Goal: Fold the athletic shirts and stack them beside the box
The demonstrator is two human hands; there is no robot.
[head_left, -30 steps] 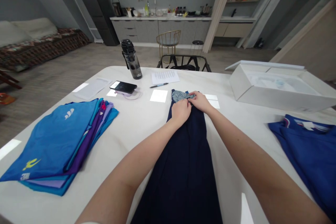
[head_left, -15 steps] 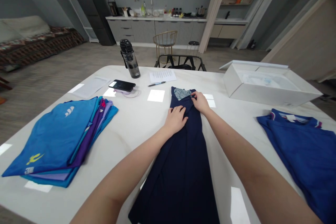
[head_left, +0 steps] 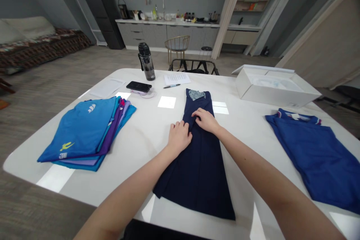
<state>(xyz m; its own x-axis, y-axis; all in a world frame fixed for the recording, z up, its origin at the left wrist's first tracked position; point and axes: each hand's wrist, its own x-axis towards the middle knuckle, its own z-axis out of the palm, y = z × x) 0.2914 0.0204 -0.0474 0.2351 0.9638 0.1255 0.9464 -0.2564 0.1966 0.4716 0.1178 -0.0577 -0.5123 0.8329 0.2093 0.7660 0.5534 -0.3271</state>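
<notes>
A navy garment (head_left: 201,172), folded into a long strip, lies lengthwise on the white table in front of me. Its narrow far end shows a grey-blue patterned patch (head_left: 196,95), and its wide hem is nearest me. At the strip's left edge, my left hand (head_left: 180,138) has its fingers curled onto the fabric. My right hand (head_left: 206,120) is farther up, pinching the cloth just below the patterned end. The fingertips of both hands are partly hidden against the dark fabric.
A stack of folded blue and purple shirts (head_left: 84,127) lies left. At right are a folded blue shirt (head_left: 312,153) and an open white box (head_left: 277,93). A phone (head_left: 139,86), bottle (head_left: 147,63), pen (head_left: 171,86) and papers (head_left: 177,78) occupy the far side of the white table (head_left: 152,120).
My right hand has left the patterned end and come toward me and left. My left hand has shifted to the garment's left edge, its fingers now curled. The view has shifted, showing the hem.
</notes>
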